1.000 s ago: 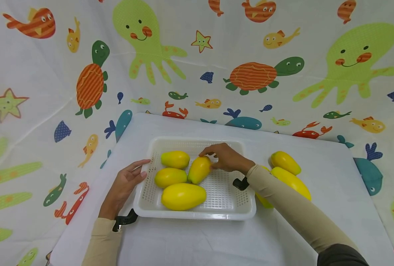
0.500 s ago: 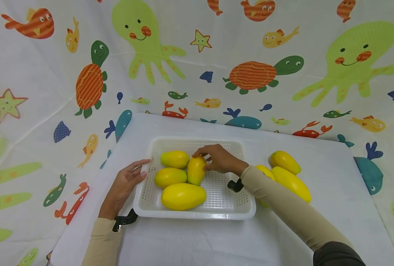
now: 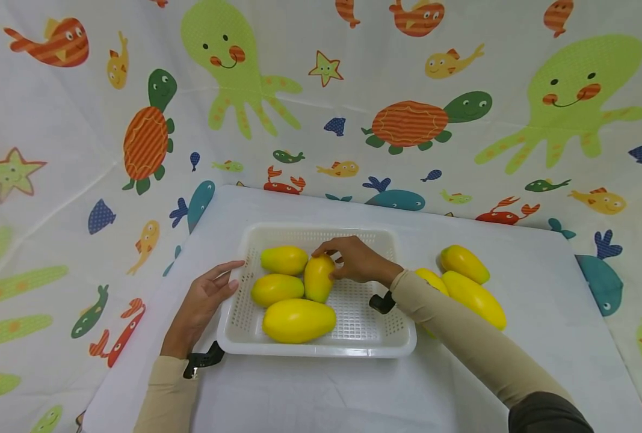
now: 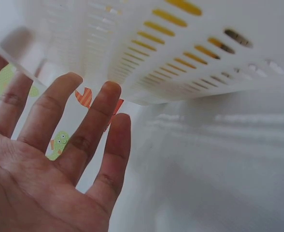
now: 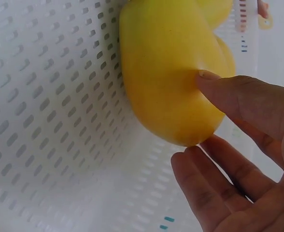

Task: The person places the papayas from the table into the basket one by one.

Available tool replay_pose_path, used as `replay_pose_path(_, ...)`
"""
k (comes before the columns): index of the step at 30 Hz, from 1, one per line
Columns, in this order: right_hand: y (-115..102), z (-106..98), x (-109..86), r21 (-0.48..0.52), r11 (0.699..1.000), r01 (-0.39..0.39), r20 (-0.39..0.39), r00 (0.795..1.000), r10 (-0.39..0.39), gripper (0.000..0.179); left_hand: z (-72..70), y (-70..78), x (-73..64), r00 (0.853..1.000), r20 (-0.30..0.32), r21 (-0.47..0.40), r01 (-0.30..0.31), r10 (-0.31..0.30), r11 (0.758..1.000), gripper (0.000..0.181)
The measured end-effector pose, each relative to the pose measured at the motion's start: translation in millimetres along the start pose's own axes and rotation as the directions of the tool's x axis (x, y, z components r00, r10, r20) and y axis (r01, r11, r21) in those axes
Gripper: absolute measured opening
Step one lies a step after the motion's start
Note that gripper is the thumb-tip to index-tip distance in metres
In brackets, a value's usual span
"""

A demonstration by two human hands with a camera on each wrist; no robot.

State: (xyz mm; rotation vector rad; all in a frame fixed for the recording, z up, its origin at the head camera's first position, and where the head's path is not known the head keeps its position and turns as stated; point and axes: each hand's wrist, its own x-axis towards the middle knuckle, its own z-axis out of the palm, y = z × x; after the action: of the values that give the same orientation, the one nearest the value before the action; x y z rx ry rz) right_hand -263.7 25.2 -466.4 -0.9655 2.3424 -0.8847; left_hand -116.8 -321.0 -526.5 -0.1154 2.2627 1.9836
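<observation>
A white perforated plastic basket [image 3: 321, 350] holds several yellow papayas. My right hand [image 3: 360, 258] reaches in and grips an upright-lying papaya [image 3: 317, 282] by its far end, thumb on its side and fingertips around the tip. The right wrist view shows this papaya [image 5: 166, 82] close up. Left of it lie two papayas with greenish ends, an upper one [image 3: 284, 260] and a middle one [image 3: 277, 290]; a larger papaya [image 3: 299, 321] lies in front. My left hand [image 3: 204, 297] rests at the basket's left rim, its fingers [image 4: 97, 113] spread and nearly straight beside the wall.
Right of the basket, a small papaya [image 3: 464, 263] and a large one [image 3: 475, 300] lie on the white-covered table [image 3: 321, 397]. Another papaya [image 3: 431, 279] is partly hidden behind my right forearm. A curtain [image 3: 310, 138] printed with sea animals hangs behind.
My right hand has moved slightly left with the papaya, which has turned from slanted to nearly straight beside the two left ones. The left hand has stayed at the rim.
</observation>
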Motion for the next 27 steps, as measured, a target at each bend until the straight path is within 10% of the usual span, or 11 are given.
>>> replay_pose_path(27, -0.2, -21.0, -22.3, 0.000, 1.000, 0.020, -0.089, 0.996, -0.020, 0.055, 1.0, 0.0, -1.4, 1.000, -0.003, -0.006, 0.012, -0.012, 1.000, 0.053)
